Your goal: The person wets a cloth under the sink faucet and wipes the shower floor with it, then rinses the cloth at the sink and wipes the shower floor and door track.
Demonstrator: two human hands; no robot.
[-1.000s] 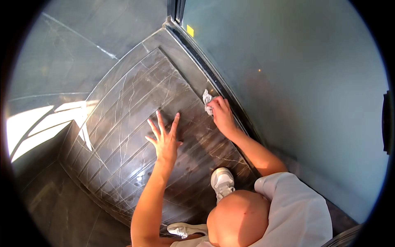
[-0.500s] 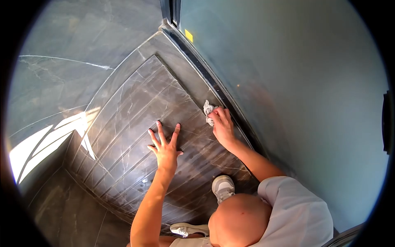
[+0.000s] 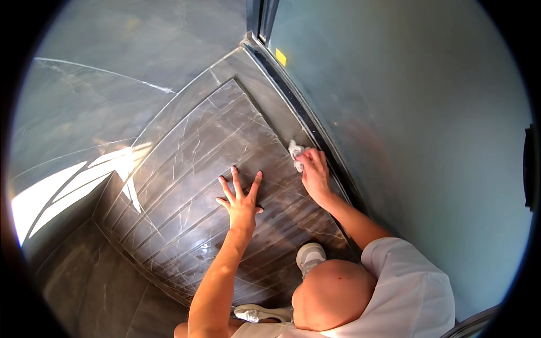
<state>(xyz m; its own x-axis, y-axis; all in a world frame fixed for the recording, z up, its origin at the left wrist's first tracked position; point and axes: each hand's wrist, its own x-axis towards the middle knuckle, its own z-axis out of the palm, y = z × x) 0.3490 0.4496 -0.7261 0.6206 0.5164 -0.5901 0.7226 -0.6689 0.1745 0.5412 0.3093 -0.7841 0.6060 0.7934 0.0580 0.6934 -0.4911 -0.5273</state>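
Observation:
My left hand (image 3: pixel 242 209) lies palm down with its fingers spread on a dark, grooved stone-look floor panel (image 3: pixel 197 158). My right hand (image 3: pixel 315 176) is closed on a crumpled whitish cloth or wad of tissue (image 3: pixel 296 151), pressing it at the panel's right edge. A lower strip of floor (image 3: pixel 265 96) runs there, between the panel and a dark metal track (image 3: pixel 290 104). Part of the wad is hidden behind my fingers.
A large grey-green panel, perhaps glass (image 3: pixel 428 141), rises along the right, with a yellow sticker (image 3: pixel 280 57) low on it. Marbled wall (image 3: pixel 129 34) stands at the left. My knee (image 3: pixel 335 293) and shoes (image 3: pixel 310 256) are close below my hands. Bright sunlight (image 3: pixel 56 197) falls at the left.
The view has shifted a little, so the floor appears farther right. My left hand stays planted. The wad in my right hand now sits slightly closer to the panel's edge and looks more bunched.

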